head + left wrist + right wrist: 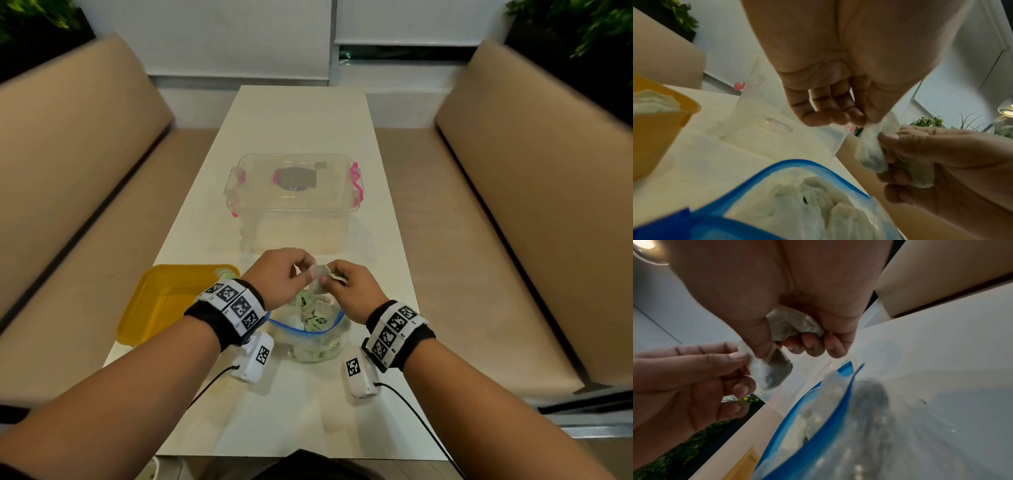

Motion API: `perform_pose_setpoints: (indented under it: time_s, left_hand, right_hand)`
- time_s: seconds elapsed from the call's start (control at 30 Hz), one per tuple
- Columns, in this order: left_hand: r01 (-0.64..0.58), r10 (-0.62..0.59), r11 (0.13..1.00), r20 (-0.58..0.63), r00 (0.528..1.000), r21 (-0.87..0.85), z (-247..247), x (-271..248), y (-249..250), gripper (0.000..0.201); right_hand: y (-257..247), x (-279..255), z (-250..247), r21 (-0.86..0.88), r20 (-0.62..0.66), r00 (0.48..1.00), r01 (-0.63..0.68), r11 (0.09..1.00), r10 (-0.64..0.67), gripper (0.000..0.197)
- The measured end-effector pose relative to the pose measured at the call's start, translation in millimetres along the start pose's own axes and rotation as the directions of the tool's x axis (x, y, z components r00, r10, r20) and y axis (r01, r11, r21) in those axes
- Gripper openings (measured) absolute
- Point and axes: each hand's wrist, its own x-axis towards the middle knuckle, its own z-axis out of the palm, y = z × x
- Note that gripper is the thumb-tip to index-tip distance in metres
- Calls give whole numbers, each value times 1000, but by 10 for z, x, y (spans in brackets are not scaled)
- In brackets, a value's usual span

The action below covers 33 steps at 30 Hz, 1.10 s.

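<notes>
Head view: my left hand (277,277) and my right hand (352,291) meet in the air above the open mouth of the zip bag (329,327); between them is a tea bag (317,272), pinched at one edge by my left fingertips and at the other by my right; the zip bag stands on the tabletop (298,120) close to me, full of more such sachets; a yellow tray (154,308) lies just beside it on my left; a clear storage box (294,212) with pink latches stands beyond it, lid on.

Left wrist view: my left thumb and forefinger nip the top of the tea bag (871,151), the other fingers loosely curled and holding nothing; my right hand (951,162) grips it from the side with the thumb on top; a second tea bag (920,177) sits tucked in that palm; the blue rim of the zip bag (797,164) gapes below; the yellow tray (657,126) holds something white.

Right wrist view: my right thumb pins a corner of the tea bag (772,371), dark leaves showing through; curled fingers hold the second tea bag (795,324) against my palm; my left hand (684,378) pinches the opposite edge.
</notes>
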Motion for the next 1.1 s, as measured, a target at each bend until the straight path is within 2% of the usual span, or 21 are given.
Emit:
perform_pose_setpoints:
  time_s: [0.1, 0.27, 0.33, 0.53, 0.63, 0.8, 0.97, 1.1]
  left_hand:
    - [-12, 12, 1000, -13, 1000, 18, -116, -46, 6, 12]
    - [10, -8, 1000, -94, 996, 12, -321, -140, -65, 2]
    - [14, -20, 998, -101, 995, -54, -440, -185, -133, 12]
    - [8, -7, 1000, 62, 998, -19, -875, -347, -242, 22]
    - [-17, 3, 993, 122, 993, 113, -1072, -386, -311, 33]
    - [-71, 34, 922, 102, 994, 381, -1294, -376, -422, 17]
    - [-57, 49, 919, 31, 998, 390, -1395, -379, -522, 16]
    - [-7, 4, 927, 8, 1000, 375, -1452, -373, -554, 16]
  right_hand:
    - [-75, 44, 71, -57, 20, 999, 32, 998, -31, 35]
    - [-228, 145, 228, -75, 42, 998, 44, 996, -41, 15]
    - [-308, 179, 288, -29, 63, 998, 28, 999, -27, 12]
    - [-540, 244, 514, 87, 140, 990, 0, 996, -12, 19]
    - [-650, 280, 649, 114, 180, 984, -18, 993, -3, 20]
    - [-838, 381, 875, 77, 127, 992, -7, 997, -3, 17]
    - [-926, 452, 1109, -18, 114, 993, 18, 1000, -16, 12]
    - [-931, 487, 1219, -84, 70, 997, 46, 995, -40, 7]
